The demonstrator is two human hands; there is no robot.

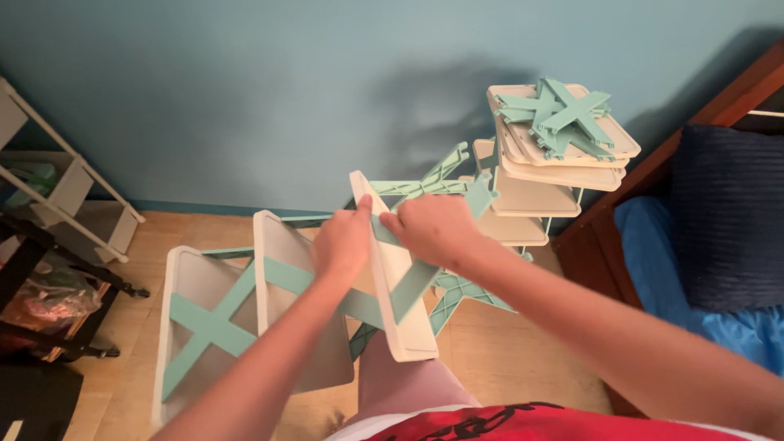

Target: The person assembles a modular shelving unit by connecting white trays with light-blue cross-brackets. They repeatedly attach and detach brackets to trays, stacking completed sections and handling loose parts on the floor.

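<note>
While you look down at it, your left hand (343,241) and right hand (433,229) sit side by side at frame centre, both on the same white tray (400,286), which is tilted on edge. Left fingers curl over the tray's top rim, closed on it. Right fingers wrap a teal X-brace (408,282) that crosses the tray face, clamped on it, thumb side toward the left hand; hands are almost touching. Two more trays (204,318) lie at 8 o'clock from your hands, tilted, joined by teal cross braces, resting over the wood floor (523,359). At 1 o'clock a stack of trays (555,155) stands against the blue wall (269,90), with loose teal braces (559,114) lying on top of it. More teal lattice pieces (461,294) show just under your right wrist at 4 o'clock. White shelf frame (57,188) at 9 o'clock by the wall, dark cart (41,310) below it. Bed with blue sheet (678,269) and dark pillow (727,220) at 3 o'clock. Your knee shows at 6 o'clock, under the held tray.
</note>
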